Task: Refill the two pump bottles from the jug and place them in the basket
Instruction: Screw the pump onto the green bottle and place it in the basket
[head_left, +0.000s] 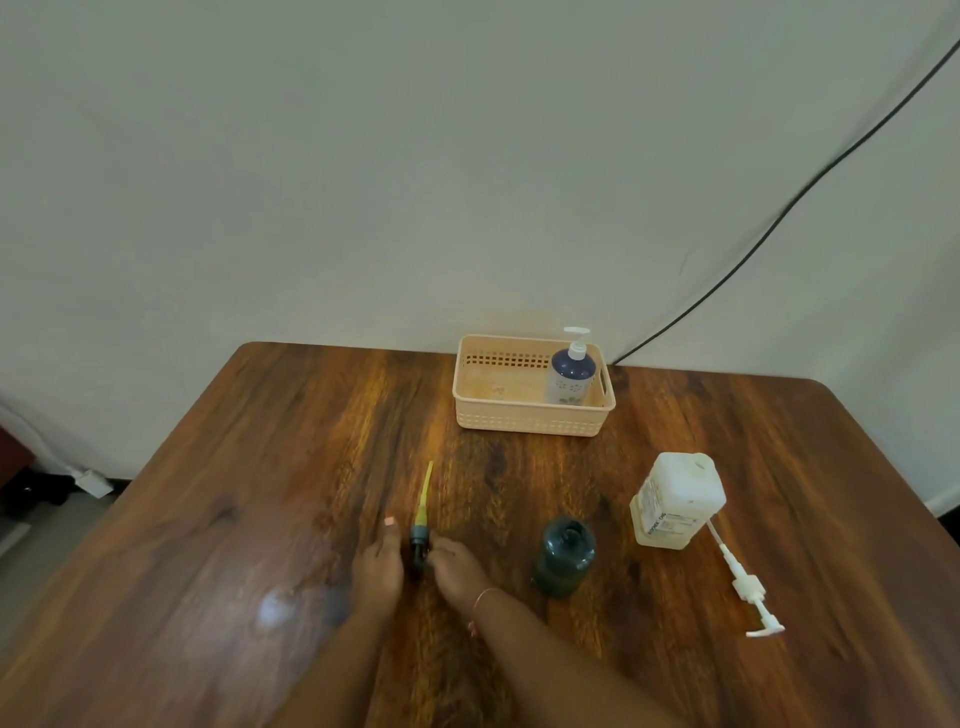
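A dark green bottle (563, 556) stands uncapped near the middle of the table. Its dark pump with a yellow tube (423, 506) lies flat to the left, tube pointing away from me. My right hand (454, 566) pinches the pump's dark head. My left hand (378, 564) rests beside it, fingers apart, holding nothing. A blue pump bottle (570, 374) with a white pump stands in the right end of the peach basket (530, 421). The white jug (675, 499) stands on the right.
A long white pump (748, 590) lies on the wooden table (260, 467) right of the jug, its tube end touching the jug. The basket sits at the table's far edge against the wall. A black cable (779, 218) runs down the wall behind.
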